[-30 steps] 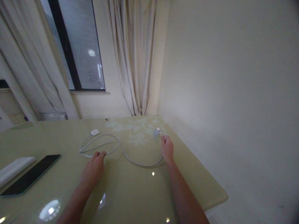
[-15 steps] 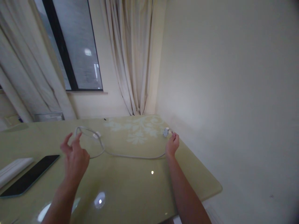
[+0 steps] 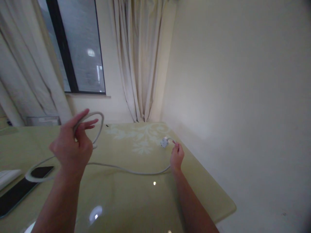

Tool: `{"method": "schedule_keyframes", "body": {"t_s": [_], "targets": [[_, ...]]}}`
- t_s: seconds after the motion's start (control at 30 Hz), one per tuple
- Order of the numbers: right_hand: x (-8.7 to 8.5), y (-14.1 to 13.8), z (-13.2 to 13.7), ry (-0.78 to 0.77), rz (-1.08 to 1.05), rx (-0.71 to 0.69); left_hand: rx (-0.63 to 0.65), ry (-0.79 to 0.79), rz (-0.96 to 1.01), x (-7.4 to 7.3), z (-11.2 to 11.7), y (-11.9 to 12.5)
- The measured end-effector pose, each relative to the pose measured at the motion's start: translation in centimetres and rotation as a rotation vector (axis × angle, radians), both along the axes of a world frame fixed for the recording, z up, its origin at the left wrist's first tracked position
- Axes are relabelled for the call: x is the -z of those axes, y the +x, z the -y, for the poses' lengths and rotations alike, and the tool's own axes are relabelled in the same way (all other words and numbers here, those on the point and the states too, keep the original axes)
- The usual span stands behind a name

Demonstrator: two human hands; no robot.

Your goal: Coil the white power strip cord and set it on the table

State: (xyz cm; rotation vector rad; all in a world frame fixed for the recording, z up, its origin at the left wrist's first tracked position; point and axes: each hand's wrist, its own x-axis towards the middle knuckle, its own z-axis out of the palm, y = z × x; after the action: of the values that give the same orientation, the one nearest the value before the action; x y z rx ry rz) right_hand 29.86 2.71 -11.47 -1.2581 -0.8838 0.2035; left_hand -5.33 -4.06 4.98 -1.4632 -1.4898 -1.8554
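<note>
A long white cable (image 3: 136, 173) stretches between my two hands over the glossy table. My right hand (image 3: 177, 157) pinches it close to its white plug (image 3: 164, 142), which sticks out leftward from the fingertips. Raised above the table, my left hand (image 3: 74, 142) has a loop of the cable running through it, with the thumb side closed on the cable and other fingers stretched out. Another loop of the cable hangs left of the left wrist, over a dark flat tablet-like slab. Part of the cable is hidden behind the left hand and forearm.
The pale green table (image 3: 136, 204) has a white floral pattern and a rounded right corner. At the left lie the dark slab (image 3: 17, 194) and a white flat object (image 3: 8, 178). A wall (image 3: 230, 113) borders the right side; curtains (image 3: 138, 58) and a window stand behind.
My left hand has risen and taken up the cable, lifting a loop off the table and swinging another leftward. My right hand, still holding near the plug, has shifted slightly left and down.
</note>
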Motion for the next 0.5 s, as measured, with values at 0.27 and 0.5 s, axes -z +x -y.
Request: {"method": "schedule_keyframes", "body": {"t_s": [0.27, 0.5], "targets": [[-3.6, -2.5, 2.6, 0.144, -0.126, -0.186, 0.201, -0.263, 0.200, -0.4, -0.9, 1.9], [-12.8, -7.1, 5.1, 0.184, 0.023, -0.478, 0.823, -0.005, 0.944, -1.4, -0.9, 3.9]]}}
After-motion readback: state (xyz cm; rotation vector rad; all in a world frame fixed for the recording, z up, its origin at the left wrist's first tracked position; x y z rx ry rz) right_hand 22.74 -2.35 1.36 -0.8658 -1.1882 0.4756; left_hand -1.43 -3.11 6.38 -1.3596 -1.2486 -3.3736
